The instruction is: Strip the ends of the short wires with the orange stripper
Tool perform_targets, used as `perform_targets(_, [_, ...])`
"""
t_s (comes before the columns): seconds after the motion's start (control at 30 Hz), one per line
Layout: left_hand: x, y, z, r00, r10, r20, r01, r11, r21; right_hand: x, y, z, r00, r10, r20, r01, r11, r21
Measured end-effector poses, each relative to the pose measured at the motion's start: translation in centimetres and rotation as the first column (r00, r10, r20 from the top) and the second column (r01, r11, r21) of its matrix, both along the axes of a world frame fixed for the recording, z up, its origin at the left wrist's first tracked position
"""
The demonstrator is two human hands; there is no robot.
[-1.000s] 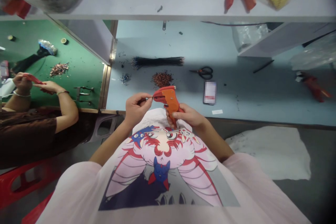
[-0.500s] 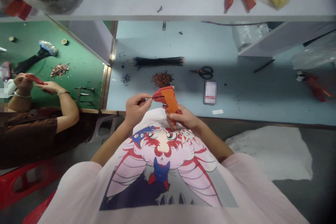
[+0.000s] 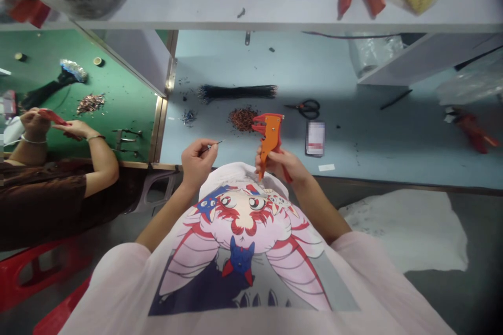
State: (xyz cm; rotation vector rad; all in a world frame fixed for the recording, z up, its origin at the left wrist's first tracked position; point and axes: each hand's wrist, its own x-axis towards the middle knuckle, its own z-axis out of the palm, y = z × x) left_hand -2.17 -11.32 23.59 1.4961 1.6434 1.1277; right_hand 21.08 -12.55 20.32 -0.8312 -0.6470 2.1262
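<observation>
Orange self-adjusting wire stripper [image 3: 269, 138] w/ flat body, serrated head pointing up, gripped by curled R hand [image 3: 275, 163] over pale-blue workbench [image 3: 365, 162], just beside pile of reddish wire bits [image 3: 242, 119]; L hand [image 3: 196, 163] pinching short thin wire [image 3: 211, 148], well apart from tool.

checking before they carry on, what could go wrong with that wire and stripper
The thin wire pinched in the left hand could slip and get lost among the loose bits on the bench. The orange wire stripper in the right hand looks close to the small reddish pile, so a careless swing might scatter it, though the height gap is hard to judge.
</observation>
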Motion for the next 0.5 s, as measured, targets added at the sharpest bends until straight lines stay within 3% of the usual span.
perform_targets(0.1, [0.2,-0.3,0.1,0.999,-0.028,-0.033,0.029,0.999,0.034,0.1,0.2,-0.2,0.966,0.033,0.255,-0.054,0.996,0.077])
perform_targets(0.17, [0.5,-0.3,0.2,0.998,-0.043,-0.053,0.046,0.998,0.054,-0.4,0.1,-0.1,0.938,0.071,0.34,-0.116,0.987,0.115])
perform_targets(0.33, [1.2,-0.2,0.2,0.996,-0.088,-0.012,0.089,0.992,0.092,-1.1,-0.6,0.7,0.967,0.214,0.14,-0.228,0.969,0.094])
perform_targets(0.5, [1.5,-0.2,0.4,0.993,-0.12,0.023,0.116,0.986,0.118,-0.8,-0.8,1.3,0.962,0.267,-0.056,-0.263,0.962,0.069])
